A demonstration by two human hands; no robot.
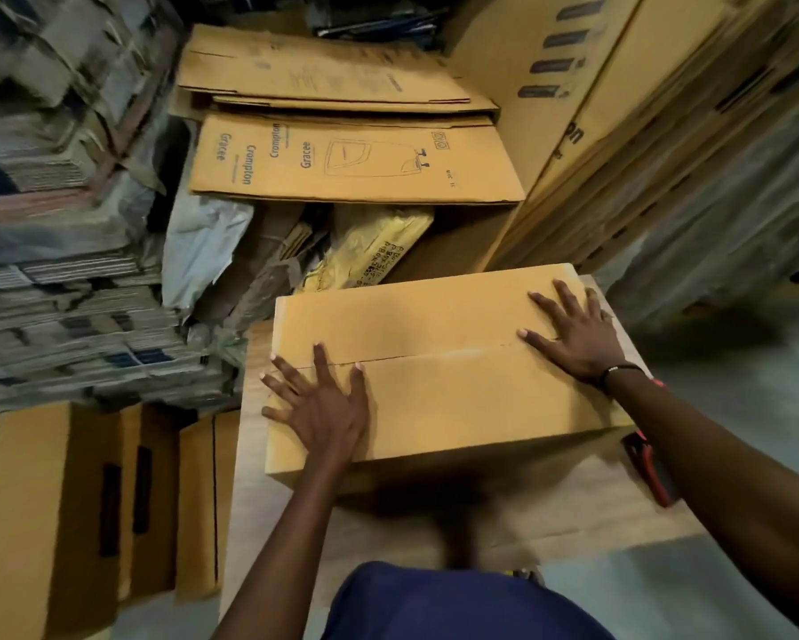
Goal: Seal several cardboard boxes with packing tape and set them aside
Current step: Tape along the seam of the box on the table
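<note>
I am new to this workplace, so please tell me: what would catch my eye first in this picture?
First, the closed cardboard box on the wooden table, with the left hand and right hand pressing flat on its top flaps. Behind it lie flattened printed cartons; a red tool peeks out under the right forearm.

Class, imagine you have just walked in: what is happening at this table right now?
A person presses both palms flat on a closed cardboard box standing on a wooden table. The left hand and right hand hold the two top flaps down along the centre seam, where no tape is visible. A red tool, possibly the tape dispenser, lies on the table by the right forearm. Flattened cartons are stacked behind.
</note>
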